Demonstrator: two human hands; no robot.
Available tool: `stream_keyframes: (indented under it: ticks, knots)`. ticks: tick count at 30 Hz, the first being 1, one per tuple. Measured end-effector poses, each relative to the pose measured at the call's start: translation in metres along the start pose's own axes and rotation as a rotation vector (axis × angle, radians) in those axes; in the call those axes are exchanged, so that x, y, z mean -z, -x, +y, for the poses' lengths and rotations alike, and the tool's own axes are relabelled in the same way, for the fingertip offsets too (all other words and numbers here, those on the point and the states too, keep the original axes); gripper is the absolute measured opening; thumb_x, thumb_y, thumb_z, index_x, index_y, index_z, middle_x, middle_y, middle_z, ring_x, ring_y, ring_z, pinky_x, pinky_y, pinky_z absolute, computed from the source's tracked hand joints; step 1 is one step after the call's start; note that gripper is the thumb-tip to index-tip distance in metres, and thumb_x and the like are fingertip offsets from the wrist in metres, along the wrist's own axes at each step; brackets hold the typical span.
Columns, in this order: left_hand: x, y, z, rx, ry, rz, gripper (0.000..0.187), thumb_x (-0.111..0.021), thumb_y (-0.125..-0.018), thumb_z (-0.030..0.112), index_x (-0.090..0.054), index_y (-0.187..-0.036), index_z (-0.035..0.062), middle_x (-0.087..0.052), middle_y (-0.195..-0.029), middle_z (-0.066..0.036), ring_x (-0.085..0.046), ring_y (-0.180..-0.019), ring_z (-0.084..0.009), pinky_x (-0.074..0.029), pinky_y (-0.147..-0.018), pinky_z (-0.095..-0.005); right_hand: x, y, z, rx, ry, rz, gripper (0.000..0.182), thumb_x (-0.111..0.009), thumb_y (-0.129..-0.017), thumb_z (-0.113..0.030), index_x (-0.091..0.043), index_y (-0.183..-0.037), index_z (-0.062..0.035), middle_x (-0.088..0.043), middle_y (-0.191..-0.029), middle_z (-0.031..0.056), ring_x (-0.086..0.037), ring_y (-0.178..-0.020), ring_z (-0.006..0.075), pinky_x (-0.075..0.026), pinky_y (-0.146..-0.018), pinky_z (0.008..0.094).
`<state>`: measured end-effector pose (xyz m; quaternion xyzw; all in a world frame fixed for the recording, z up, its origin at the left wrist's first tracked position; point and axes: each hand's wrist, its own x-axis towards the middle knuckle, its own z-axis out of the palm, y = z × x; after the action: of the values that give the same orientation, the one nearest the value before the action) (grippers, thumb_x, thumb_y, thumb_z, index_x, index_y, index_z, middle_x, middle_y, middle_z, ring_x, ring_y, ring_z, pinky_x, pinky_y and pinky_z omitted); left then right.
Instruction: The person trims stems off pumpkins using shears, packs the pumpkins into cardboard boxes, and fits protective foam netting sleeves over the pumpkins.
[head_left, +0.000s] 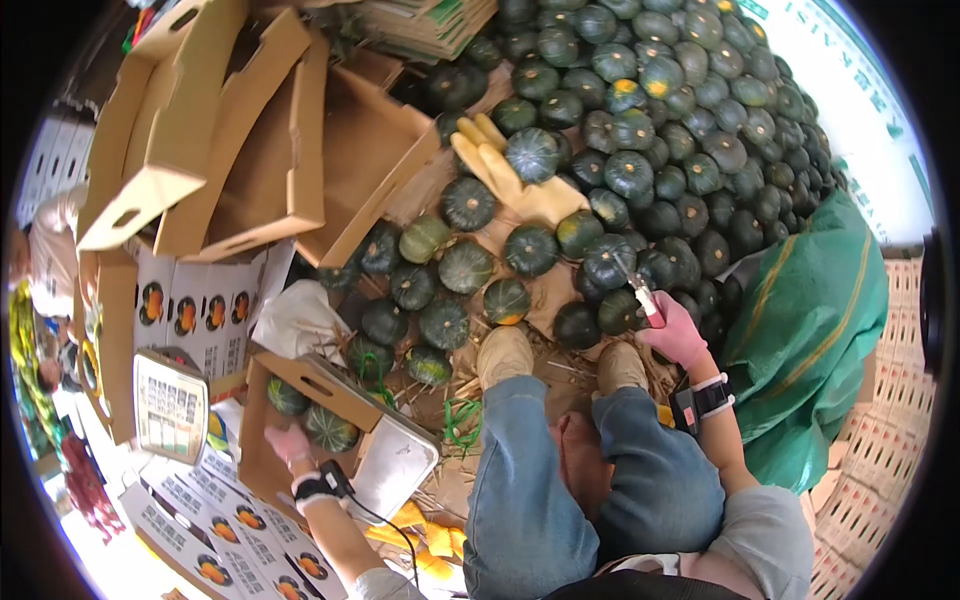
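Note:
My left hand, in a pink glove, is inside an open cardboard box. Its small visible fingers look loosely apart, right beside a striped green squash; another squash lies farther back in the box. The box sits against the metal plate of a scale. My right hand, also pink-gloved, is closed around the red handle of small pruning shears. Their metal blades point up and left, over a dark green squash at the near edge of the big pile.
A large squash heap fills the upper right. Yellow gloves lie among squashes. Empty cartons stack upper left; printed boxes lie below the scale display. A green tarp sack stands right. Another person is far left.

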<state>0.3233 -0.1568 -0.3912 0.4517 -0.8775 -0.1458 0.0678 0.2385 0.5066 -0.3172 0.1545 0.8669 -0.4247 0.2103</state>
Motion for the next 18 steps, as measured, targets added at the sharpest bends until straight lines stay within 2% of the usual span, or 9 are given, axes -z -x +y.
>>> stream_keyframes:
  ticks: [2, 4, 6, 7, 8, 10, 11, 13, 18]
  knots:
    - [0.016, 0.004, -0.014, 0.039, 0.109, 0.159, 0.028, -0.060, -0.080, 0.010, -0.049, -0.100, -0.0059, -0.056, -0.101, -0.019, -0.057, -0.077, -0.0293, -0.047, -0.076, -0.0368, 0.007, 0.003, 0.009, 0.019, -0.084, -0.011, 0.043, -0.072, -0.060, -0.017, -0.052, -0.094, -0.0012, -0.055, -0.082, 0.0060, -0.051, -0.077, 0.0167, -0.044, -0.074, 0.0301]
    - [0.059, 0.042, 0.051, 0.143, 0.621, 0.147, 0.020, -0.058, -0.083, 0.005, -0.049, -0.098, -0.0036, -0.055, -0.094, -0.013, -0.053, -0.073, -0.0190, -0.047, -0.069, -0.0309, 0.017, 0.010, 0.009, 0.007, -0.213, 0.018, 0.037, -0.070, -0.062, -0.013, -0.052, -0.092, -0.0025, -0.054, -0.082, 0.0023, -0.050, -0.077, 0.0138, -0.043, -0.071, 0.0289]
    - [0.071, 0.066, 0.086, -0.276, 0.508, 0.075, 0.015, -0.056, -0.084, 0.002, -0.049, -0.097, -0.0023, -0.054, -0.091, -0.010, -0.052, -0.073, -0.0151, -0.047, -0.067, -0.0282, 0.026, 0.008, 0.026, -0.077, -0.255, 0.065, 0.033, -0.069, -0.063, -0.012, -0.052, -0.090, -0.0029, -0.054, -0.080, 0.0015, -0.048, -0.076, 0.0125, -0.042, -0.069, 0.0276]
    - [0.074, 0.081, 0.105, -0.480, 0.448, 0.044, 0.013, -0.055, -0.084, 0.001, -0.049, -0.096, -0.0017, -0.054, -0.090, -0.008, -0.051, -0.073, -0.0131, -0.046, -0.066, -0.0268, 0.026, 0.007, 0.029, -0.061, -0.321, 0.129, 0.028, -0.069, -0.065, -0.012, -0.052, -0.086, -0.0040, -0.052, -0.074, 0.0011, -0.049, -0.066, 0.0113, -0.041, -0.060, 0.0259]
    - [0.073, 0.101, 0.144, -0.527, 0.598, -0.034, 0.015, -0.059, -0.082, 0.001, -0.051, -0.095, -0.0004, -0.055, -0.087, -0.007, -0.052, -0.073, -0.0137, -0.046, -0.065, -0.0278, 0.028, 0.008, 0.026, -0.128, -0.384, 0.121, 0.026, -0.069, -0.066, -0.012, -0.052, -0.085, -0.0042, -0.052, -0.073, 0.0010, -0.048, -0.063, 0.0108, -0.041, -0.057, 0.0254]
    - [0.077, 0.118, 0.201, -0.745, 0.221, -0.311, 0.040, -0.070, -0.071, 0.004, -0.053, -0.108, 0.0032, -0.057, -0.095, -0.013, -0.055, -0.083, -0.0255, -0.046, -0.080, -0.0365, 0.030, 0.009, 0.013, -0.256, -0.516, 0.100, 0.024, -0.068, -0.068, -0.012, -0.052, -0.085, -0.0045, -0.051, -0.069, 0.0008, -0.048, -0.055, 0.0100, -0.041, -0.051, 0.0245]
    - [0.075, 0.130, 0.244, -1.087, 0.153, -0.226, 0.054, -0.074, -0.065, 0.008, -0.053, -0.114, 0.0066, -0.054, -0.109, -0.016, -0.052, -0.099, -0.0346, -0.042, -0.089, -0.0442, 0.027, 0.009, 0.014, -0.238, -0.518, 0.128, 0.021, -0.066, -0.071, -0.010, -0.053, -0.086, -0.0041, -0.051, -0.066, 0.0002, -0.047, -0.048, 0.0095, -0.039, -0.044, 0.0239]
    - [0.067, 0.147, 0.300, -1.282, -0.030, -0.280, 0.066, -0.078, -0.059, 0.018, -0.053, -0.119, 0.0111, -0.044, -0.126, -0.017, -0.042, -0.115, -0.0392, -0.036, -0.095, -0.0491, 0.024, 0.008, 0.018, -0.232, -0.541, 0.170, 0.021, -0.066, -0.071, -0.009, -0.054, -0.088, -0.0037, -0.052, -0.066, 0.0001, -0.049, -0.050, 0.0096, -0.040, -0.045, 0.0244]
    - [0.003, 0.168, 0.393, -1.470, -0.003, -0.542, 0.059, -0.074, -0.068, 0.027, -0.053, -0.121, 0.0121, -0.040, -0.129, -0.021, -0.037, -0.118, -0.0406, -0.031, -0.099, -0.0491, 0.028, -0.005, 0.027, -0.249, -0.573, 0.156, 0.016, -0.064, -0.071, -0.007, -0.055, -0.083, -0.0038, -0.051, -0.065, -0.0008, -0.049, -0.051, 0.0084, -0.039, -0.045, 0.0248]
